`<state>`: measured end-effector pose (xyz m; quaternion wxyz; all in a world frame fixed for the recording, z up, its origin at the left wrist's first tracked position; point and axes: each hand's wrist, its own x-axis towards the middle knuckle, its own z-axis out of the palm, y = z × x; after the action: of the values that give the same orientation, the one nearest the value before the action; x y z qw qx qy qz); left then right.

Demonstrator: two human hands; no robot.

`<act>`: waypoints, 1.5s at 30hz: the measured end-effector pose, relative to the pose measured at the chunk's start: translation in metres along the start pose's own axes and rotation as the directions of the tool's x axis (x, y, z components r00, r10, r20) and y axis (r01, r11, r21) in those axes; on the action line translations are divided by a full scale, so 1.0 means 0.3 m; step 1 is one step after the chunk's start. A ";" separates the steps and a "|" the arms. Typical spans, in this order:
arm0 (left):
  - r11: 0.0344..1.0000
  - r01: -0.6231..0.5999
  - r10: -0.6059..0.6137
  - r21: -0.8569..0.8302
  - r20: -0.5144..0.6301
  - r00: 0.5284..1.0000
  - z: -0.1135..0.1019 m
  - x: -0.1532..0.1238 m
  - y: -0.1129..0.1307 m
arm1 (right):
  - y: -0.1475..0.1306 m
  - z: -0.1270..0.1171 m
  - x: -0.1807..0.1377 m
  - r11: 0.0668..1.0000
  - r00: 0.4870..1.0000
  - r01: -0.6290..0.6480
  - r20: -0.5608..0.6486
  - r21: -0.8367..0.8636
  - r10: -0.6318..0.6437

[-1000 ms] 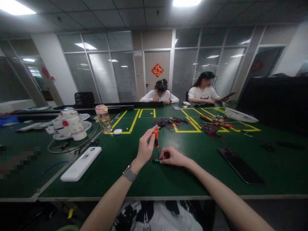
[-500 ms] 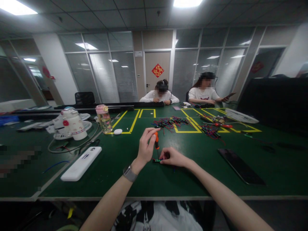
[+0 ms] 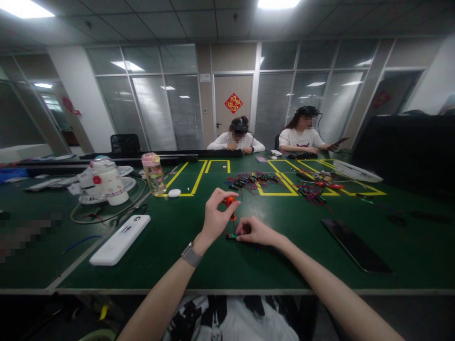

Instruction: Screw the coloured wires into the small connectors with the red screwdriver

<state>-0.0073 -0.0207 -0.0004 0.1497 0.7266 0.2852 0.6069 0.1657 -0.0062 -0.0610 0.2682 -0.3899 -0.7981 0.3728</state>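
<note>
My left hand [image 3: 217, 213] is closed around the orange and black handle of a screwdriver [image 3: 231, 202], with thumb and fingers about its upper part. The screwdriver stands nearly upright, and its thin shaft runs down to a small green terminal block or circuit piece [image 3: 232, 236] on the green table [image 3: 284, 270]. Whether the tip sits in a screw is too small to tell. My right hand [image 3: 258, 231] pinches the right end of the small green piece, where thin wires come out beneath the fingers.
Beyond my hands lies a pile of wired parts [image 3: 252, 181], with a smaller bundle [image 3: 313, 193] to its right. A dark phone [image 3: 355, 246] lies right, a white power bank [image 3: 121, 240] left. Bottles [image 3: 153, 175] stand farther left. Two people sit across the table.
My left thumb and fingers have shifted on the screwdriver handle, with the thumb now farther right across it. My right hand and the small green piece have stayed in place.
</note>
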 end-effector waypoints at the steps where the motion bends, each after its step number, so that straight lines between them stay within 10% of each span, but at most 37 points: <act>1: 0.999 -0.013 0.014 0.029 -0.027 1.000 0.000 0.001 -0.001 | 0.001 -0.001 0.000 1.000 1.000 -0.001 0.001 0.003 0.001; 17: 0.999 0.016 -0.009 -0.051 0.138 0.990 -0.004 0.000 0.006 | 0.004 0.002 0.003 1.000 1.000 -0.008 -0.005 -0.012 0.008; 25: 0.973 -0.140 0.141 0.185 0.006 0.990 -0.004 0.003 0.001 | -0.004 0.002 -0.001 1.000 1.000 -0.007 -0.007 -0.003 0.007; 35: 0.984 0.100 -0.074 -0.148 0.171 0.983 -0.002 0.008 -0.011 | 0.006 0.002 0.000 1.000 1.000 0.003 -0.007 0.018 -0.003; 45: 0.997 0.040 -0.042 0.061 0.025 0.999 -0.001 0.013 0.003 | 0.000 -0.002 -0.007 1.000 1.000 -0.004 -0.007 0.000 0.004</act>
<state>-0.0070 -0.0192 0.0031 0.1439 0.7327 0.3163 0.5852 0.1673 -0.0077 -0.0609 0.2700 -0.3928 -0.7966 0.3719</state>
